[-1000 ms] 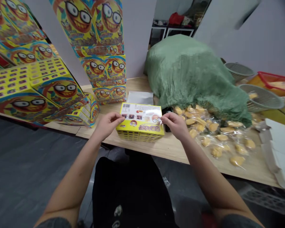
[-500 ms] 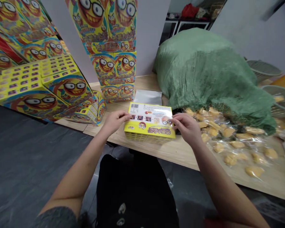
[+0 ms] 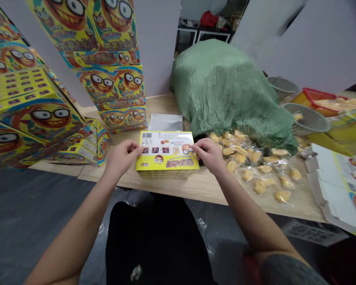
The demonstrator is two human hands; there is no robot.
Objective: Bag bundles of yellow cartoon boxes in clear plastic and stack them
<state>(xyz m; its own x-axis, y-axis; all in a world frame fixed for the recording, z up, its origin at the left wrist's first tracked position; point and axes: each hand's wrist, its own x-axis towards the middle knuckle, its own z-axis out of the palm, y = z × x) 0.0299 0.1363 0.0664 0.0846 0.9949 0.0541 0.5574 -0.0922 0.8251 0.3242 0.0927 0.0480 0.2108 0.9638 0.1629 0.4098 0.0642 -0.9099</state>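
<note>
A yellow and white printed box point(image 3: 167, 152) lies on the wooden table in front of me, its barcode side facing up. My left hand point(image 3: 124, 155) is at the box's left edge, thumb and index finger pinched together. At the right edge, my right hand point(image 3: 209, 153) is also closed in a pinch. Whatever sits between the fingertips of either hand is too small to make out. Behind the box lies a flat silvery sheet point(image 3: 166, 122).
Stacked yellow boxes point(image 3: 118, 85) stand at the back left, more point(image 3: 50, 114) at the far left. A green sack point(image 3: 225, 87) sits behind bagged yellow pieces point(image 3: 262, 186) on the right. Beyond are grey baskets point(image 3: 307, 118), a red-rimmed tray point(image 3: 329, 103) and an opened carton point(image 3: 329, 186).
The view has turned right, so everything sits further left and the opened carton and red-rimmed tray show more. Both hands remain at the box's two ends.
</note>
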